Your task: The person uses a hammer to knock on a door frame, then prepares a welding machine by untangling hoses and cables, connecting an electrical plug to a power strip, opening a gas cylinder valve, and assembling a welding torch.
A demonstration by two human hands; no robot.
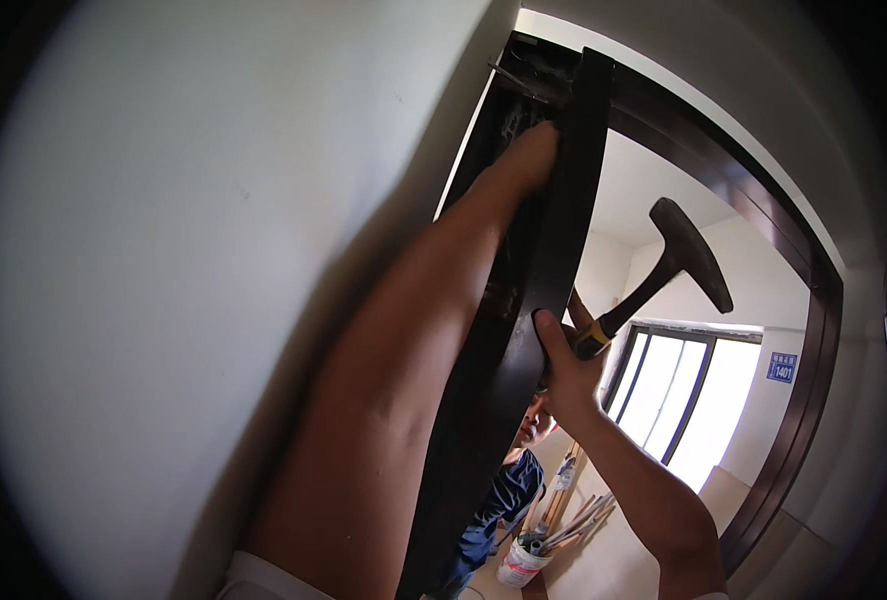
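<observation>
A long dark wooden board, part of a door frame's trim, runs from top to bottom in front of me. My left arm reaches up along the wall side, and my left hand is raised against the board's inner side near the top. Its fingers are hidden behind the board and in shadow. A thin rod juts out just above that hand; whether I hold it cannot be told. My right hand grips a hammer by its black and yellow handle, head up, with the thumb against the board's edge.
A white wall fills the left side. The dark door frame arches over the opening at right. Beyond it stand a person in a dark blue top, a white bucket with several long strips, and a bright window.
</observation>
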